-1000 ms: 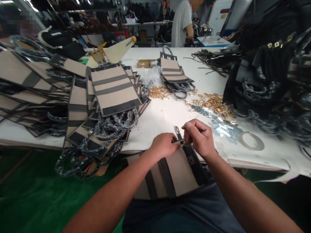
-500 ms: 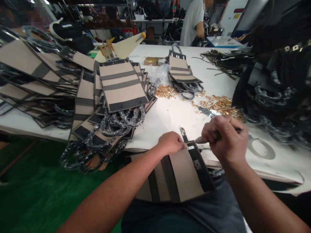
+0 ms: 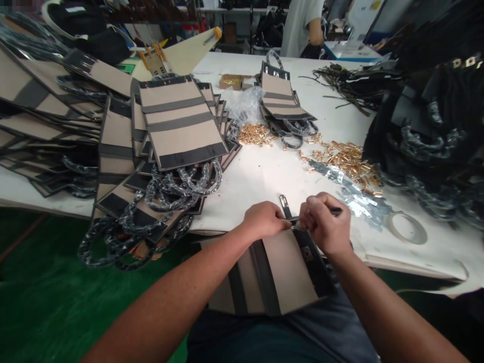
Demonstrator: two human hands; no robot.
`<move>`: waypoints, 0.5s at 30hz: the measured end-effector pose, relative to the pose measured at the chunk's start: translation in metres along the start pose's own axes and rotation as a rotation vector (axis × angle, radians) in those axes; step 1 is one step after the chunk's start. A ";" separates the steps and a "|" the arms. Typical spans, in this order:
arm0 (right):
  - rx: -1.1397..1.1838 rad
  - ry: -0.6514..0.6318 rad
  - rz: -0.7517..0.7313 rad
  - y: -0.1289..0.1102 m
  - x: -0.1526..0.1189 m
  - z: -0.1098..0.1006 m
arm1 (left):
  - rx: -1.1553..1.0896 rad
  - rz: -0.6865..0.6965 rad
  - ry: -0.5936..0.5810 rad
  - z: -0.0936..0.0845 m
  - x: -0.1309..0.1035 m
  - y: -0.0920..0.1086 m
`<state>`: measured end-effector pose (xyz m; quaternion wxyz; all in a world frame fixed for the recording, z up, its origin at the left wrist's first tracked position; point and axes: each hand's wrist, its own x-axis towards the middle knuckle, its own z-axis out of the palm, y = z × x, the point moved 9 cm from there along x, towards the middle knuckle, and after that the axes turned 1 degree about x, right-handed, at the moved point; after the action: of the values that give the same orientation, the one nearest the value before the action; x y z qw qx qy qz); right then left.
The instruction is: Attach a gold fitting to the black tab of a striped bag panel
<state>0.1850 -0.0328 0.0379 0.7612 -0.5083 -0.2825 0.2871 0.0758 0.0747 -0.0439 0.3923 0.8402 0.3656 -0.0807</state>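
Clear plastic bag (image 3: 247,103) at 12 o'clock on the surface (image 3: 264,176), contents unreadable. Bag panel (image 3: 282,267) lies on the lap against the surface edge. Left hand (image 3: 264,220) pinches its top strap tab (image 3: 286,205); right hand (image 3: 325,227) is fisted round a thin dark tool (image 3: 335,212) (tip hidden). Half a second ago the right hand was lifted off toward 3 o'clock; now it's back touching the left.
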 end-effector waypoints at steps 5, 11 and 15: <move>-0.095 -0.038 -0.050 0.006 -0.007 0.005 | -0.007 0.014 -0.015 0.001 -0.002 0.000; -0.328 -0.259 -0.180 -0.008 -0.023 0.036 | 0.072 0.137 -0.013 0.010 0.008 0.002; -0.493 -0.399 -0.284 -0.007 -0.029 0.052 | 0.089 0.160 -0.022 0.015 0.015 -0.001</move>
<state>0.1292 -0.0246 0.0570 0.5776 -0.5662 -0.5546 0.1954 0.0879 0.0722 -0.0612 0.3638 0.8824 0.2891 -0.0744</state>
